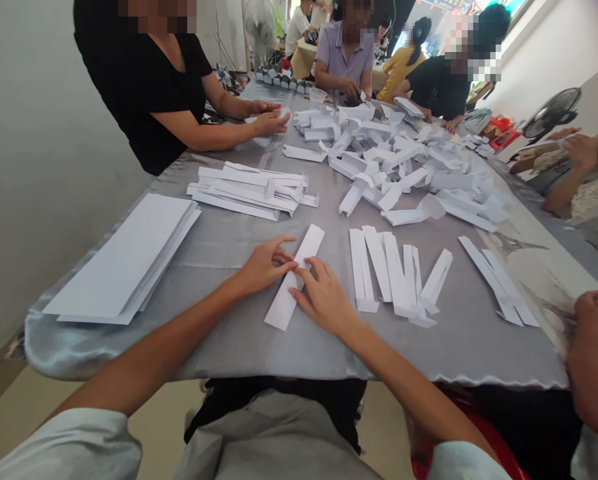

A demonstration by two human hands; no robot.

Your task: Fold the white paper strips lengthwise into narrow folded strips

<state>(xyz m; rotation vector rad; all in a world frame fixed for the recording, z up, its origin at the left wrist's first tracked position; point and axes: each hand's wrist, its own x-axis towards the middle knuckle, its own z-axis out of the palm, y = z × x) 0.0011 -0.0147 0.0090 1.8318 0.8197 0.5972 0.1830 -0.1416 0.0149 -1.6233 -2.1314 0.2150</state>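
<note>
A folded white paper strip [280, 305] lies slanted on the grey tablecloth in front of me. My left hand [265, 265] holds its left edge near the middle, thumb on the paper and index finger reaching over it. From the right, my right hand [325, 293] grips the same strip with thumb and fingertips, close to my left thumb. Parts of the strip are hidden under my fingers. A row of folded paper strips [391, 273] lies right of my right hand. Beyond my left hand is a pile of long folded strips [243, 190].
A stack of flat white sheets [123, 257] lies at the left. A large heap of folded paper pieces [373, 150] covers the far middle of the table [219, 333]. More strips [499, 280] lie at the right. Several people sit or stand around, one with hands [269, 119] on paper.
</note>
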